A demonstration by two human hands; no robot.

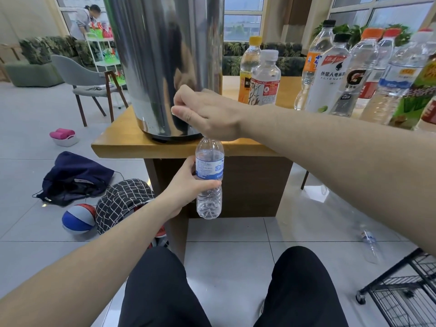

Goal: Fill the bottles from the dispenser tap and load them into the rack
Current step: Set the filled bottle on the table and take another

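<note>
A tall steel dispenser (pixel 162 62) stands at the front edge of a wooden table (pixel 122 142). My right hand (pixel 207 114) covers the tap at its base, fingers curled round it; the tap itself is hidden. My left hand (pixel 186 185) grips a clear bottle with a blue label (pixel 209 182) upright below the table edge, its open neck just under my right hand. A little water shows in the bottle. The black wire rack (pixel 401 293) stands on the floor at the lower right.
Several capped bottles (pixel 335 74) crowd the table's right side, two more (pixel 262 79) beside the dispenser. An empty bottle (pixel 369 241) lies on the floor tiles. A dark bag (pixel 75 178), a ball (pixel 79 218) and a checked bag (pixel 122 204) lie at left. My knees fill the bottom.
</note>
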